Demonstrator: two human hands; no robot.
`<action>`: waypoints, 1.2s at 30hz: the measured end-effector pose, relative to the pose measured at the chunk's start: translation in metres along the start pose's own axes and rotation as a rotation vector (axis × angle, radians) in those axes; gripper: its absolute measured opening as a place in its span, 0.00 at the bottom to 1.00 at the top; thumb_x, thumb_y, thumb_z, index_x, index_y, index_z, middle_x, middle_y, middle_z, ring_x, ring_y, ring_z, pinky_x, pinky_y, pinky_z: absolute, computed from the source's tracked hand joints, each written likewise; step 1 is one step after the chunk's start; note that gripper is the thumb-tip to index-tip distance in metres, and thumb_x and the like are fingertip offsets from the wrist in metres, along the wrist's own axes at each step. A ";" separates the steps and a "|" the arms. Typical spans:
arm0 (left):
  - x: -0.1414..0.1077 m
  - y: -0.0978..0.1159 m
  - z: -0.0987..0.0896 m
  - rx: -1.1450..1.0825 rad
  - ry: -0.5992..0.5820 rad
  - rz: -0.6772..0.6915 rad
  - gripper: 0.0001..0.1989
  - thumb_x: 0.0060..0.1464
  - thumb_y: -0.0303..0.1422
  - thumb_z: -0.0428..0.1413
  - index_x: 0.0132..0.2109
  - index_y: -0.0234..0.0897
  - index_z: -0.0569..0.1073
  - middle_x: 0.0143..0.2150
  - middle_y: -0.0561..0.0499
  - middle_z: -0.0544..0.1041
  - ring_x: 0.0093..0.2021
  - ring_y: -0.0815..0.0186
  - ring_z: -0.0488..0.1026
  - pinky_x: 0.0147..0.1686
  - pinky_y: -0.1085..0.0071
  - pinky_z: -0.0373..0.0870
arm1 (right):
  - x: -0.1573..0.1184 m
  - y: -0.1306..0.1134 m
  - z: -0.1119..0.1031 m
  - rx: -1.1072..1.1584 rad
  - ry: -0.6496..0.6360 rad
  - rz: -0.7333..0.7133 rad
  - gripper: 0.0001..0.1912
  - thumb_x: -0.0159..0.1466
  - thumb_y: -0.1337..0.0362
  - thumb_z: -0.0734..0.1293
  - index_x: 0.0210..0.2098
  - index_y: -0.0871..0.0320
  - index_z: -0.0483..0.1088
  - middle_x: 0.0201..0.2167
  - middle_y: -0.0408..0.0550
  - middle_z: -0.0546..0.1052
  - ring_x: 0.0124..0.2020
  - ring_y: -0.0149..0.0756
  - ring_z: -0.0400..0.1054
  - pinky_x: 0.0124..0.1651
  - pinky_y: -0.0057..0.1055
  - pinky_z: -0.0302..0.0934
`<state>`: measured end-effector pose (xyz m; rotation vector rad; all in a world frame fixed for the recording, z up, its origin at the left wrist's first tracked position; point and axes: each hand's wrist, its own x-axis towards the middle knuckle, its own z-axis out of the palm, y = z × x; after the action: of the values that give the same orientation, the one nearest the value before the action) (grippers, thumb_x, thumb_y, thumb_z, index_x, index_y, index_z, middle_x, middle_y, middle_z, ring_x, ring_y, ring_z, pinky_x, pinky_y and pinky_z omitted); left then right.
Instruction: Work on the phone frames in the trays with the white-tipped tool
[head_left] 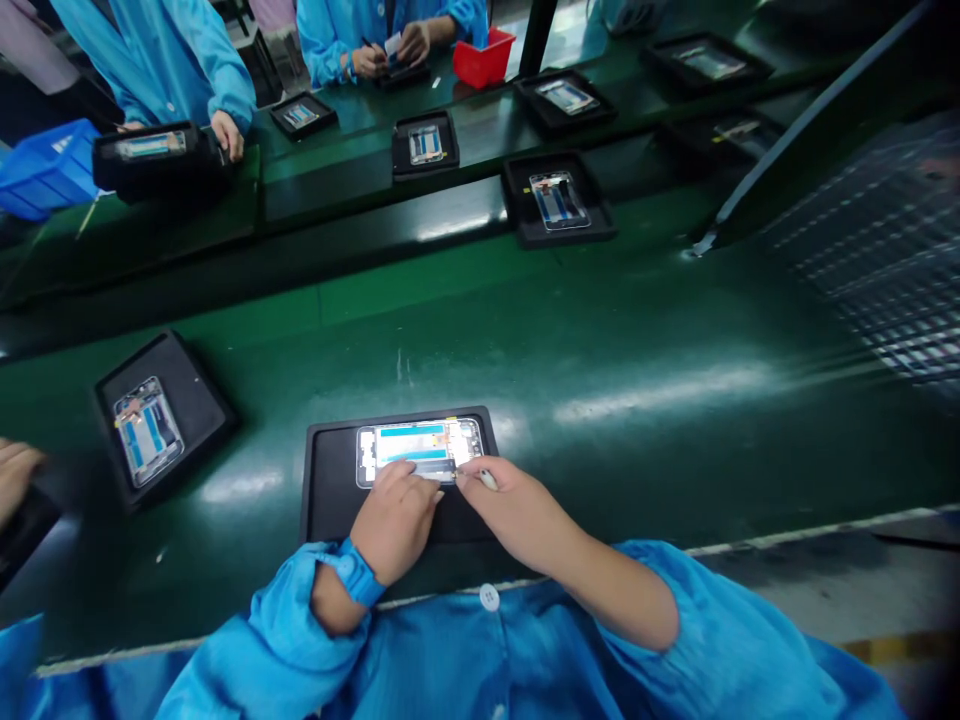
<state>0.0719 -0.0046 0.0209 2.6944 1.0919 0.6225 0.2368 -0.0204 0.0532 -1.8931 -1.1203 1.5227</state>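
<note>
An opened phone body [414, 445], with blue strips and bare inner parts, lies in a black tray [326, 485] on the green bench before me. My left hand [396, 515], wearing a blue wrist strap [358, 573], has its fingers curled onto the phone's near edge. At the phone's right end, my right hand [521, 512] pinches a slim tool with a pale rounded end [488, 480]. That tool's tip meets the near right part of the phone. Most of the tool is hidden by my fingers, so its exact kind does not show.
Another black tray [199, 400] with a phone body sits to the left, near another person's hand [15, 475]. Across the bench runs a conveyor [330, 195] carrying several trays. Two co-workers in blue sit beyond, near a blue bin [45, 175] and a red bin [484, 60].
</note>
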 end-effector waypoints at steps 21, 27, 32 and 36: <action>0.011 0.012 0.017 0.076 0.012 -0.073 0.06 0.52 0.26 0.48 0.32 0.34 0.70 0.30 0.48 0.71 0.42 0.59 0.66 0.46 0.56 0.65 | 0.016 0.024 0.010 0.284 0.468 -0.260 0.19 0.60 0.51 0.56 0.44 0.57 0.62 0.33 0.48 0.75 0.37 0.36 0.68 0.41 0.36 0.60; 0.013 0.013 0.015 0.064 0.012 -0.071 0.06 0.53 0.26 0.48 0.32 0.35 0.70 0.29 0.48 0.72 0.40 0.60 0.67 0.46 0.56 0.65 | 0.021 0.034 0.020 0.249 0.571 -0.428 0.16 0.61 0.54 0.55 0.43 0.58 0.59 0.33 0.50 0.74 0.35 0.37 0.69 0.38 0.37 0.63; 0.015 0.013 0.015 0.081 0.000 -0.075 0.07 0.52 0.26 0.48 0.32 0.35 0.70 0.29 0.49 0.72 0.40 0.60 0.67 0.46 0.57 0.65 | 0.020 0.037 0.021 0.168 0.611 -0.493 0.12 0.61 0.57 0.56 0.41 0.57 0.59 0.32 0.50 0.74 0.35 0.37 0.69 0.41 0.38 0.62; 0.015 0.014 0.015 0.088 -0.006 -0.082 0.07 0.52 0.26 0.48 0.32 0.36 0.70 0.29 0.49 0.72 0.40 0.61 0.68 0.46 0.57 0.65 | 0.019 0.039 0.022 0.139 0.593 -0.513 0.11 0.61 0.58 0.56 0.41 0.56 0.59 0.31 0.49 0.74 0.34 0.37 0.69 0.41 0.38 0.62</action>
<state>0.0966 -0.0043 0.0160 2.7064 1.2493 0.5650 0.2291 -0.0296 0.0060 -1.6260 -1.0655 0.6764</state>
